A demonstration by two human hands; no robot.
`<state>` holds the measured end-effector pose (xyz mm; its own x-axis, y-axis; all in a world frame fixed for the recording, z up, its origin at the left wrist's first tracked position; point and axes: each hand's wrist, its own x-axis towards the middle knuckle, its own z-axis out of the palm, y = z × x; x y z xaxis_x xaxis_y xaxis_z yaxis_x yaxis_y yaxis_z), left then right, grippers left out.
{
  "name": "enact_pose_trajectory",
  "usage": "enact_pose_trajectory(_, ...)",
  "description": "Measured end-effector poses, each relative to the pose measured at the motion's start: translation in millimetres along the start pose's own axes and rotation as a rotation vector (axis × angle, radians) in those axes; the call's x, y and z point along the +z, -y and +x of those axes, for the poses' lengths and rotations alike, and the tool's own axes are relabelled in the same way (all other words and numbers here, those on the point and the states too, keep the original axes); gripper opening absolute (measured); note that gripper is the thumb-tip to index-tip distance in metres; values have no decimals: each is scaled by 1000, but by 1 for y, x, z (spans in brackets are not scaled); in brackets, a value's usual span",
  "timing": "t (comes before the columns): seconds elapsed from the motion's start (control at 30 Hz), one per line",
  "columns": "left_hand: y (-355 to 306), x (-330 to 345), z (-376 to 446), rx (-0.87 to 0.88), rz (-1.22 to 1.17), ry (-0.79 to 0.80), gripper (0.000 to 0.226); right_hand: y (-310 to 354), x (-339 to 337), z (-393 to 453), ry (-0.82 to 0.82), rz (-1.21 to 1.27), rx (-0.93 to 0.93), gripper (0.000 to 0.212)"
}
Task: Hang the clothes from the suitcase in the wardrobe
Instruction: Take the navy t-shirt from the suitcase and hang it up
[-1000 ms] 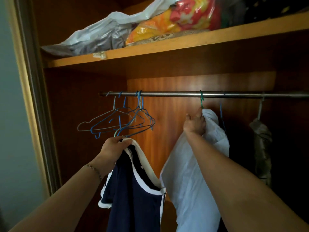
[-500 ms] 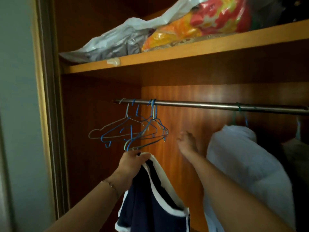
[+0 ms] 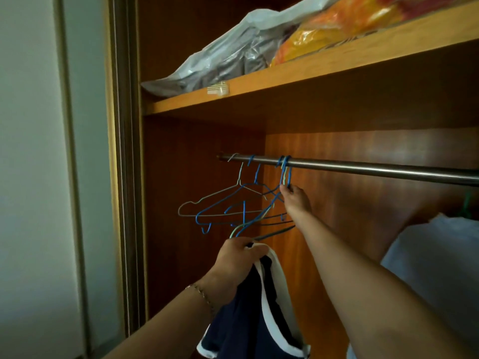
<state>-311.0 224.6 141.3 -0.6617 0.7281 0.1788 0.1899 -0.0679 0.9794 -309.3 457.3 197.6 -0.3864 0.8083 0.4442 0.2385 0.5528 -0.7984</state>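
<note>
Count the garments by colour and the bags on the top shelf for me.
Navy garment: 1, gripped by the left hand
White garment: 1, hanging at the right
Grey plastic bag: 1, on the shelf
Orange-yellow bag: 1, same shelf
Total: 4
The right hand pinches a blue hanger.

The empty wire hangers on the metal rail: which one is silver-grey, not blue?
The leftmost wire hanger, nearest the rail's end. It is bare grey metal; the others beside it are blue.
</note>
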Motion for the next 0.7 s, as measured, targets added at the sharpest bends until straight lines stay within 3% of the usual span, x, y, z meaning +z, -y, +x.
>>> enact_pose_trajectory(0.2,-5,7,9,25,-6,-35,8,0,-8,3,-161,-307,-124,42)
enact_pose_trajectory(0.5,-5,6,13,47,30,-26,7,3,-36,26,-160,-28,-97,38)
enact_pose_trajectory(0.7,-1,-2,5,0,27,-37,9,-15,-55,20,-129,-24,109,43)
